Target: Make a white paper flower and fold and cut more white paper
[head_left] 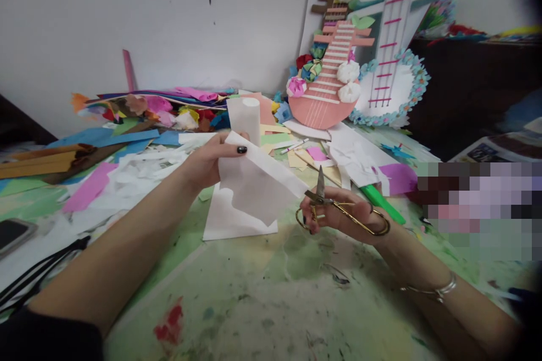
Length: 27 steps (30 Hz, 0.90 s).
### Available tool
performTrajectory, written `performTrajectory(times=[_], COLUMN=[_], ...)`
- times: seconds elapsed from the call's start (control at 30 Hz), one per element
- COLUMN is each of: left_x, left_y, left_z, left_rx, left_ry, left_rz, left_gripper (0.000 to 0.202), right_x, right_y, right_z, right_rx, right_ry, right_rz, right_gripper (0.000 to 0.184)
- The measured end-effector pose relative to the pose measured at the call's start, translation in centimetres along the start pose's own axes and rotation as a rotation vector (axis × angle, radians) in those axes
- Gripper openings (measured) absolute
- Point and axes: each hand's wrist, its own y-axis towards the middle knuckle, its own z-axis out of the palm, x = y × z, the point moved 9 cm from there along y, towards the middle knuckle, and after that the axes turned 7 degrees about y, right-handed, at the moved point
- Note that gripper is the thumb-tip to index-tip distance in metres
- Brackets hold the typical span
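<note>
My left hand (212, 159) pinches a folded sheet of white paper (254, 180) and holds it up above the table, thumb with dark nail polish on top. My right hand (342, 214) grips gold-handled scissors (328, 207) with the short blades pointing up, just right of the paper's edge. Another cut white sheet (224, 220) lies flat under the held paper. A roll of white paper (248, 115) stands upright just behind my left hand.
The paint-stained table (262, 293) carries coloured paper scraps (127, 141) at the left and back. A pink paper guitar model (328, 90) and a white one (392, 79) lean on the wall. A green marker (383, 203) lies beside my right hand. A phone (12, 234) sits far left.
</note>
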Motion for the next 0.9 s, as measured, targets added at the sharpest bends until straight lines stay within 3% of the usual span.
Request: performTrajectory(times=[0.27,0.43,0.67,0.77,0.9], left_x=[0.2,0.3,-1.4,-3.7,-7.2], left_y=[0.0,0.0,-0.3,-1.2,-3.2], left_z=[0.7,0.8,1.1,2.1,5.0], left_rx=[0.146,0.191,0.288,0.275,0.119], left_ry=[0.149,0.188,0.321,0.553,1.126], left_rz=[0.002,0.021,0.128,0.228,0.462], left_gripper=[0.022,0.023,0.04,0.04,0.033], right_x=[0.6,0.5,0.8,0.7,0.4], right_y=[0.1,0.0,0.2,0.3,0.4], right_z=[-0.1,-0.6,-0.4,0.1,0.5], right_rx=[-0.048,-0.094,-0.089,-0.076,-0.085], right_ry=[-0.041,-0.073,-0.171,-0.226,-0.273], right_rz=[0.004,0.019,0.054,0.093,0.146], right_gripper=[0.059,0.063,0.058,0.056,0.064])
